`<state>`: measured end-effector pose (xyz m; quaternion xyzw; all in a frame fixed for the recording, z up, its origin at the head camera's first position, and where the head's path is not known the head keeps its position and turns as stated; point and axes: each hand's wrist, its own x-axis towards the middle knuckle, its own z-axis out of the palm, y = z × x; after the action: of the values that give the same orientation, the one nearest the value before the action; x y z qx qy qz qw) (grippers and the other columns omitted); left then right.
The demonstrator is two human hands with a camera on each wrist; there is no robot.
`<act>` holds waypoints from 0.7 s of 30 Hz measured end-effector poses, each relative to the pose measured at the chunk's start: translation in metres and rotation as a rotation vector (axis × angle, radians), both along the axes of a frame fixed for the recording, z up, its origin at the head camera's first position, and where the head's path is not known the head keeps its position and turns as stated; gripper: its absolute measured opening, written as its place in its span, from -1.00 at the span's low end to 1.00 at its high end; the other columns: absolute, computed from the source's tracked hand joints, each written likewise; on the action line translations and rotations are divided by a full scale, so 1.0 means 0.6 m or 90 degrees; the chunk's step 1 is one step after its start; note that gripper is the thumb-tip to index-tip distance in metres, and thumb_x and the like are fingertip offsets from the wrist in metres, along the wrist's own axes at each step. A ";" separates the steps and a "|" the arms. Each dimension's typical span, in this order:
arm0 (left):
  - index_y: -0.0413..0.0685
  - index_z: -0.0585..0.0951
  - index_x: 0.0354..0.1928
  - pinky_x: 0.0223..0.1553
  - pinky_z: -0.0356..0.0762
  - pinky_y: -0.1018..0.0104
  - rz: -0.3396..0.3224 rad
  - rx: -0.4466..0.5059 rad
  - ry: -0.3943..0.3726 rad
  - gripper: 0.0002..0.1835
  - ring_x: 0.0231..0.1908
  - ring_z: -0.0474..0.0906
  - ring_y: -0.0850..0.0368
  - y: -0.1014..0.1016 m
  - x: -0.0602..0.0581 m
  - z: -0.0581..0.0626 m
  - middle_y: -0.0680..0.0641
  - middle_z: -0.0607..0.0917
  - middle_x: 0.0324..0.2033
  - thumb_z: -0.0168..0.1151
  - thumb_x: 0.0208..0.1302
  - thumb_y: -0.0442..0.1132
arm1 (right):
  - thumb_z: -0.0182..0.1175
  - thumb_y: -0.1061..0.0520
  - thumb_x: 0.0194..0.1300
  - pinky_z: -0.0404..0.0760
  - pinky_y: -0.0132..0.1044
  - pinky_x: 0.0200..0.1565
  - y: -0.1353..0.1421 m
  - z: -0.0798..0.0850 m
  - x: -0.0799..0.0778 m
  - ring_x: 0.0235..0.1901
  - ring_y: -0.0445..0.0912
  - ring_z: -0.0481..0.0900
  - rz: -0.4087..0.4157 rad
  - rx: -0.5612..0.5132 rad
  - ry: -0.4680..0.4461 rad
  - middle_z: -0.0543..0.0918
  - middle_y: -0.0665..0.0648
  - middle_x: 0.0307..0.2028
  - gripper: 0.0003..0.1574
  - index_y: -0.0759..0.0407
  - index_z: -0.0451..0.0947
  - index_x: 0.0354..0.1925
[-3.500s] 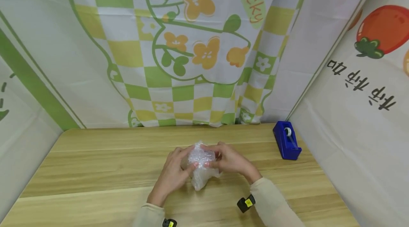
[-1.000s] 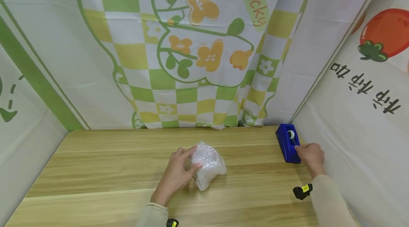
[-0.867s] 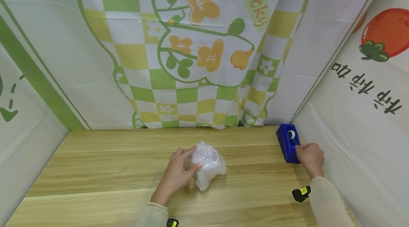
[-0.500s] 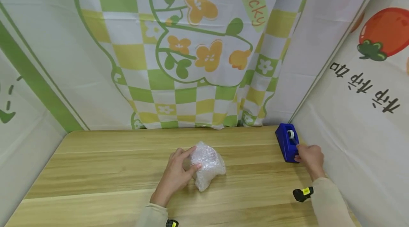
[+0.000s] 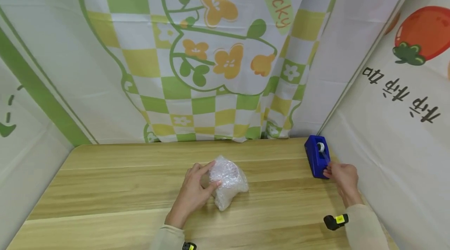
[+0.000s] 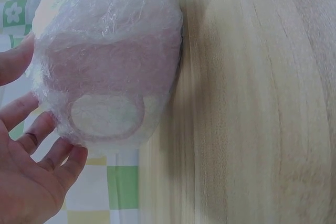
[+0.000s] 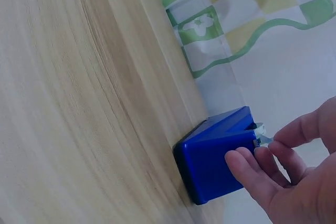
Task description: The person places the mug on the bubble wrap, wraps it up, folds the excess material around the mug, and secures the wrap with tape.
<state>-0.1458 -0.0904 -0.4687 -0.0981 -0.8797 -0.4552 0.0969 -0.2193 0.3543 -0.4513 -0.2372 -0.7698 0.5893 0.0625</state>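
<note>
A bundle of clear bubble wrap (image 5: 230,181) stands on the table; in the left wrist view a pinkish mug (image 6: 107,69) with a loop handle shows through the layers. My left hand (image 5: 193,191) holds the bundle from its left side, thumb in front and fingers behind. Over at the right, a blue tape dispenser (image 5: 316,160) carries a small white tape roll (image 5: 320,147). With thumb and index finger my right hand (image 5: 344,177) pinches the end of the clear tape (image 7: 266,140) at the dispenser's cutting edge, the other fingers against the dispenser's front.
The wooden table (image 5: 116,187) runs back to a green and yellow checked curtain (image 5: 211,105). A pale fabric wall (image 5: 386,156) rises close to the dispenser and my right hand. Both wrists carry small black cameras, such as the right wrist camera (image 5: 334,222).
My right hand has left the bubble-wrapped mug and moved right to the tape dispenser, where it now pinches the tape's end and has drawn slightly back. My left hand stays on the bundle.
</note>
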 end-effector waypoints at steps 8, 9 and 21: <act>-0.10 0.55 0.33 0.00 0.49 0.00 0.001 0.006 0.009 -0.35 0.00 0.46 -0.09 0.001 0.000 -0.001 -0.08 0.58 -0.09 0.50 0.19 -0.21 | 0.01 0.32 0.37 0.71 -0.34 -0.14 0.001 -0.011 0.013 -0.41 -0.22 0.68 -0.028 -0.095 0.023 0.63 0.06 -0.43 -0.79 0.48 0.46 -0.11; -0.10 0.55 0.33 0.00 0.49 -0.01 0.000 0.007 0.009 -0.35 0.00 0.46 -0.09 0.001 0.000 -0.001 -0.08 0.58 -0.09 0.50 0.18 -0.21 | 0.00 0.32 0.39 0.71 -0.34 -0.11 0.002 -0.013 0.015 -0.39 -0.22 0.69 -0.026 -0.109 0.024 0.63 0.06 -0.42 -0.77 0.49 0.45 -0.08; -0.09 0.56 0.32 -0.01 0.49 0.01 0.012 0.011 0.001 -0.35 -0.01 0.46 -0.06 0.002 0.000 -0.004 -0.06 0.57 -0.11 0.51 0.17 -0.21 | -0.14 0.27 0.54 0.58 -0.33 0.12 0.012 -0.018 0.037 -0.20 -0.25 0.73 0.021 -0.232 0.035 0.72 -0.06 -0.31 -0.32 0.58 -0.05 0.46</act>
<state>-0.1461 -0.0893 -0.4708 -0.0895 -0.8763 -0.4620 0.1029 -0.1970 0.3617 -0.4621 -0.2154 -0.6523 0.7261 0.0300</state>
